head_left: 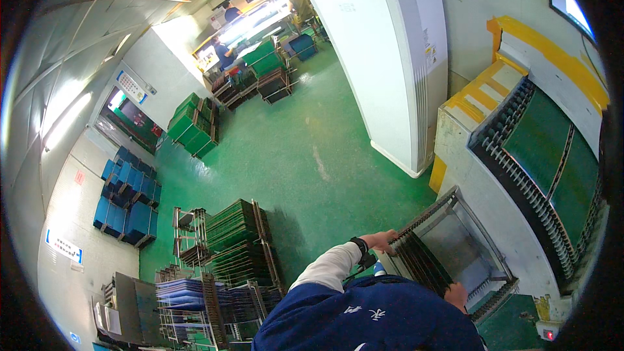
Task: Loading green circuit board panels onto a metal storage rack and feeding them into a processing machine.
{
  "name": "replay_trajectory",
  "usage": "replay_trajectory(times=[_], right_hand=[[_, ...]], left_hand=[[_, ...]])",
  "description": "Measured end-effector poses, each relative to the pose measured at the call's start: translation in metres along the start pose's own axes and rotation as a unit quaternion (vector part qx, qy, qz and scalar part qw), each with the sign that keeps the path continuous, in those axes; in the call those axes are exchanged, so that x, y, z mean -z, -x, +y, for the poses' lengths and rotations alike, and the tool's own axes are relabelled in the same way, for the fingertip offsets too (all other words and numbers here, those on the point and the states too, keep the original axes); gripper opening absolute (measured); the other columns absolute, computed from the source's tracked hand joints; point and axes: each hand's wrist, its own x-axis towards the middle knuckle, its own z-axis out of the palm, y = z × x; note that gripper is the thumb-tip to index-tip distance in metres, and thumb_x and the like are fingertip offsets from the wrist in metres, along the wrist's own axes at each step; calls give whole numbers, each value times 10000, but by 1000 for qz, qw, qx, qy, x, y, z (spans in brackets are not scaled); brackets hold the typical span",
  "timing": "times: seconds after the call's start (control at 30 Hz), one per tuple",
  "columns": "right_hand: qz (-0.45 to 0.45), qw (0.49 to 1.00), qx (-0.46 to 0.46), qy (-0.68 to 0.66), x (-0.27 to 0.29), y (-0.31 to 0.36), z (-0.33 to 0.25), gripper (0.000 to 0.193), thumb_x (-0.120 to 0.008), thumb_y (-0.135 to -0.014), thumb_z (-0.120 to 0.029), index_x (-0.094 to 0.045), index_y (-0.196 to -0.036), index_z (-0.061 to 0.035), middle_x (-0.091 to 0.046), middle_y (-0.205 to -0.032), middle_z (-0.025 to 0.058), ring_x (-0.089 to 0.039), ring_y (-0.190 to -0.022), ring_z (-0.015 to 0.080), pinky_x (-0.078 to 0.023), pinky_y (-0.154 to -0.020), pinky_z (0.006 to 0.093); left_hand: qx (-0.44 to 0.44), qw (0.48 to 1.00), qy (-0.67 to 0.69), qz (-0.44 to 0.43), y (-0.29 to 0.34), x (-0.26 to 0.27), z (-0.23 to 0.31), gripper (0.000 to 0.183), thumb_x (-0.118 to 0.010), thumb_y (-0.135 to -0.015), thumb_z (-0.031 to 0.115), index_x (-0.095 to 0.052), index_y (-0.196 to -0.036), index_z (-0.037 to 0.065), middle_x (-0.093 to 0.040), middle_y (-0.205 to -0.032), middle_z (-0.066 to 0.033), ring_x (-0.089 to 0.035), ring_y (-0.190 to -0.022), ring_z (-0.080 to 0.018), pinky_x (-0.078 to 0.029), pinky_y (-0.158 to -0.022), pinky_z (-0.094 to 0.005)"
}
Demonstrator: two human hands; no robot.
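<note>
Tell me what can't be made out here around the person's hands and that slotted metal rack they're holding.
- Right hand, head view: mostly hidden behind the metal rack and the blue jacket; its grip is unclear.
- Left hand: fingers curl over the rack's corner, fingertips hidden.
- Dark panels in the rack: edge-on, too thin to count.
- Distant workers: too small and washed out by glare.
</note>
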Motion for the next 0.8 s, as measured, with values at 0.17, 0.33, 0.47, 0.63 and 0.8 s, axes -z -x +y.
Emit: replay_trajectory(times=[0.17, 0.33, 0.47, 0.63, 0.8], right_hand=[[-12, 1000, -14, -10, 10, 4, -4, 224, -622, -814, -221, -701, -927, -44, -604, -963, 185, -606, -919, 382, -492, -795, 481], [-34, 999, -23, -12, 14, 1, -7, 214, -625, -818, -211, -700, -924, -42, -595, -949, 181, -603, -909, 376, -489, -793, 480], [88, 995, 22, -29, -7, 2, 5, 122, -642, -712, -174, -602, -707, -59, -569, -817, 195, -585, -779, 405, -469, -654, 514], [55, 998, 29, -23, -8, 0, 8, 128, -647, -733, -169, -592, -726, -54, -572, -842, 182, -586, -796, 396, -471, -665, 503], [56, 998, 19, -29, -9, -1, 8, 141, -652, -748, -183, -603, -740, -52, -577, -855, 175, -586, -820, 392, -474, -689, 498]], left_hand=[[-11, 1000, 15, -11, 5, 4, 12, 786, -758, -773, 272, -317, -1400, 97, -511, -1310, -188, -673, -802, -253, -528, -751, -408], [-12, 1000, 16, -6, 6, 3, 9, 797, -758, -771, 269, -304, -1404, 99, -507, -1312, -188, -674, -806, -248, -531, -741, -407], [-26, 999, 32, -1, 3, 3, 8, 799, -760, -771, 265, -300, -1403, 99, -532, -1272, -180, -673, -807, -248, -537, -719, -400], [-10, 999, 29, -6, -1, 1, 1, 794, -766, -765, 268, -310, -1396, 111, -582, -1169, -177, -674, -786, -248, -541, -701, -398], [-4, 1000, 24, 1, 6, 3, 12, 780, -767, -765, 274, -321, -1386, 119, -605, -1099, -181, -674, -781, -250, -535, -694, -395]])
